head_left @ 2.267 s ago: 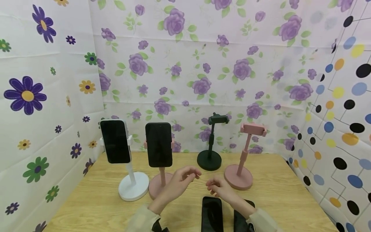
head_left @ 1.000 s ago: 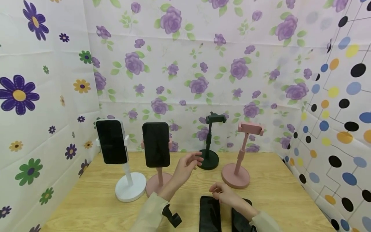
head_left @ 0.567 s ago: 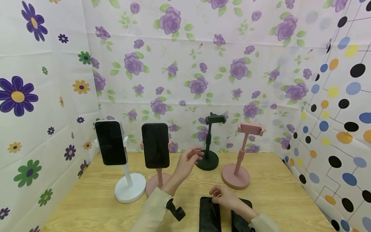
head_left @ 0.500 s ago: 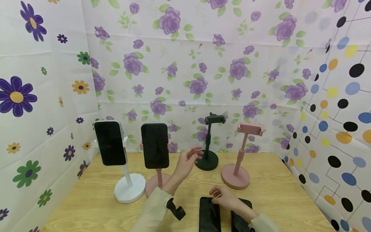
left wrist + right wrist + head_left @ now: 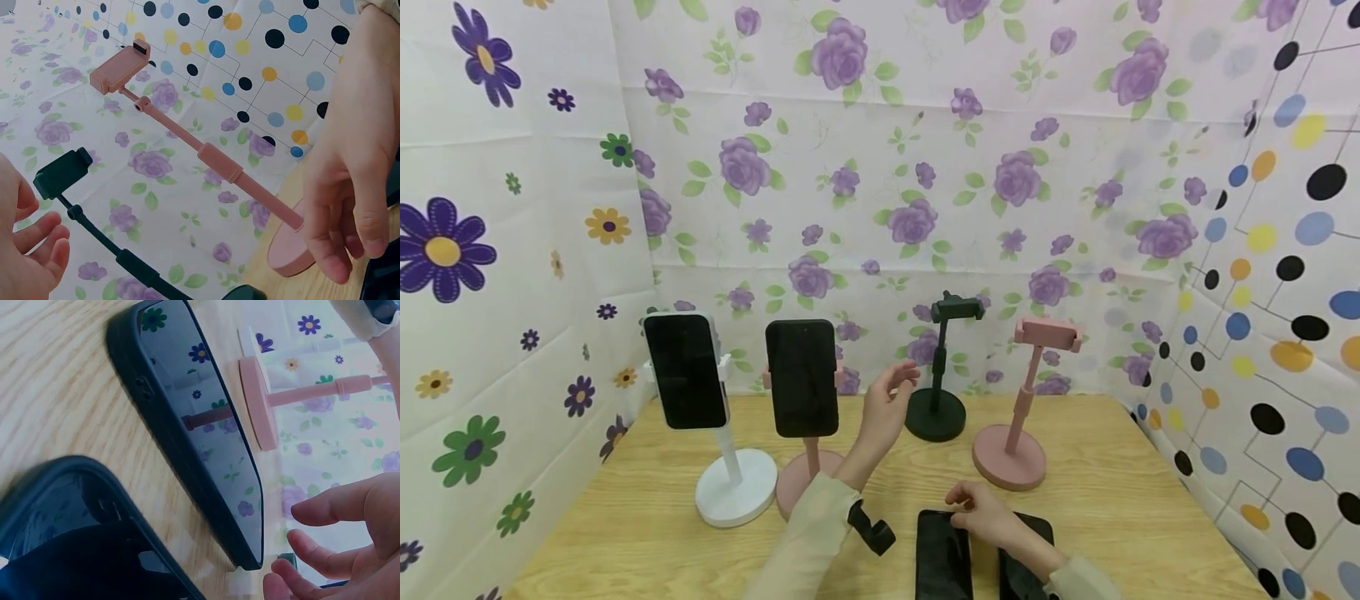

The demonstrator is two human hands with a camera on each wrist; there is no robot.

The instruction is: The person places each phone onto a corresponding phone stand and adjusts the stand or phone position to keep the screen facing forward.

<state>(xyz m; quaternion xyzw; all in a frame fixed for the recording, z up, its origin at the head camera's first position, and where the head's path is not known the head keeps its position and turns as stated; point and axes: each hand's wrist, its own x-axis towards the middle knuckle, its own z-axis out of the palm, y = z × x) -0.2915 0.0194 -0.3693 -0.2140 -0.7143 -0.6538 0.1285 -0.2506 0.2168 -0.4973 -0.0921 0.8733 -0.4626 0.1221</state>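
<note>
While both hands hover, two phones leave a gap between edges.

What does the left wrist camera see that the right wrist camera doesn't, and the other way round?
Only the left wrist view: the dotted curtain, the empty pink stand, the green clamp and the fingers of the left hand.

Only the right wrist view: the daisy curtain, the other pink stand's base and the left sleeve. Two phones show plainly only here; a dark corner in the left wrist view is too cropped to name.

Both: the right hand, the rose curtain and the table.
</note>
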